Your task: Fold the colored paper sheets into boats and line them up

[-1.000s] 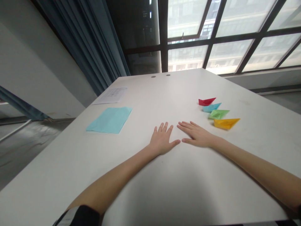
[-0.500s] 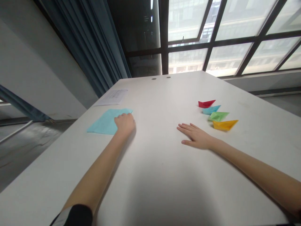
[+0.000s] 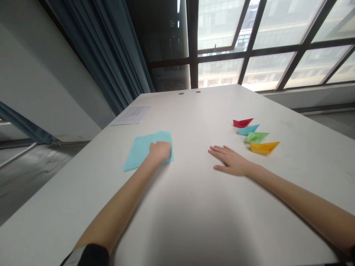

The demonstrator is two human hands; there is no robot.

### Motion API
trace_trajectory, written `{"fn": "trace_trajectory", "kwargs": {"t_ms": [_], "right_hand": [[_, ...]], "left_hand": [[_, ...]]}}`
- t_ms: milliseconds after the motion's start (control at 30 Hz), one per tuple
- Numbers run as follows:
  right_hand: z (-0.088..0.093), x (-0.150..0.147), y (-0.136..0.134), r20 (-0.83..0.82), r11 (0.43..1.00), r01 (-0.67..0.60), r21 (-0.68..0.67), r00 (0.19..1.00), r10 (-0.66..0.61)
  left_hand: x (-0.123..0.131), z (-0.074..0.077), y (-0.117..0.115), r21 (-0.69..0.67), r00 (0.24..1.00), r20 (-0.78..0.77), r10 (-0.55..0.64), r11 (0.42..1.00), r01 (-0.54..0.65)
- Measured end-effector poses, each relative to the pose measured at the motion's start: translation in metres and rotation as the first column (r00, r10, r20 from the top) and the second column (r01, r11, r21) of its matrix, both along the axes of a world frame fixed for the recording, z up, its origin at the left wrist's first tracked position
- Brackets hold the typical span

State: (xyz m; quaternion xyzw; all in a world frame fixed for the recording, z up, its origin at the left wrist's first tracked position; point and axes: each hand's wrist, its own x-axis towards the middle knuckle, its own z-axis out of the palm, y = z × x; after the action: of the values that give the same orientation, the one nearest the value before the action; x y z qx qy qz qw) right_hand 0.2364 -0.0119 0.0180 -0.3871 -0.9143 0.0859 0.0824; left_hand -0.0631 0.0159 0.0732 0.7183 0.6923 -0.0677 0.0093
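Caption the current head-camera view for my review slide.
Left hand curled over a light-blue sheet, right hand palm-down on a white table, four folded paper boats lined up beyond it.

The light-blue paper (image 3: 141, 147) lies spread, slightly askew, on the white table (image 3: 194, 221).

Tabletop (image 3: 191, 162) is open between blue sheet (image 3: 140, 147) and right hand (image 3: 232, 161), with paper boats (image 3: 256, 137) obstructing beyond.

At right, we count four paper boats (image 3: 256, 137); mid-frame, two hands (image 3: 160, 150) (image 3: 231, 162); at left, one printed page (image 3: 131, 115) and what looks like one blue sheet (image 3: 140, 148).
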Motion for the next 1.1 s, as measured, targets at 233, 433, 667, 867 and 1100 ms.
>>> {"fn": "trace_trajectory", "kwargs": {"t_ms": [233, 433, 667, 867, 1100], "right_hand": [[0.004, 0.0, -0.001, 0.005, 1.0, 0.007, -0.016, 1.0, -0.007], [0.008, -0.002, -0.002, -0.012, 0.999, 0.021, -0.028, 1.0, -0.021], [0.003, -0.005, 0.006, -0.136, 0.996, 0.058, 0.063, 0.989, -0.049], [-0.001, 0.006, 0.015, -0.201, 0.962, 0.204, 0.18, 0.965, -0.167], [-0.007, 0.014, 0.016, -0.216, 0.928, 0.325, 0.183, 0.934, -0.285]], "left_hand": [[0.038, 0.005, -0.032, -0.053, 0.941, -0.081, -0.33, 0.944, 0.326], [0.065, -0.008, -0.051, 0.062, 0.873, -0.01, -0.487, 0.871, 0.487], [0.083, -0.02, -0.059, 0.191, 0.793, 0.061, -0.606, 0.787, 0.587], [0.071, -0.026, -0.04, 0.23, 0.846, 0.159, -0.509, 0.852, 0.47], [0.045, -0.04, -0.016, 0.306, 0.968, 0.126, -0.217, 0.937, 0.17]]}}
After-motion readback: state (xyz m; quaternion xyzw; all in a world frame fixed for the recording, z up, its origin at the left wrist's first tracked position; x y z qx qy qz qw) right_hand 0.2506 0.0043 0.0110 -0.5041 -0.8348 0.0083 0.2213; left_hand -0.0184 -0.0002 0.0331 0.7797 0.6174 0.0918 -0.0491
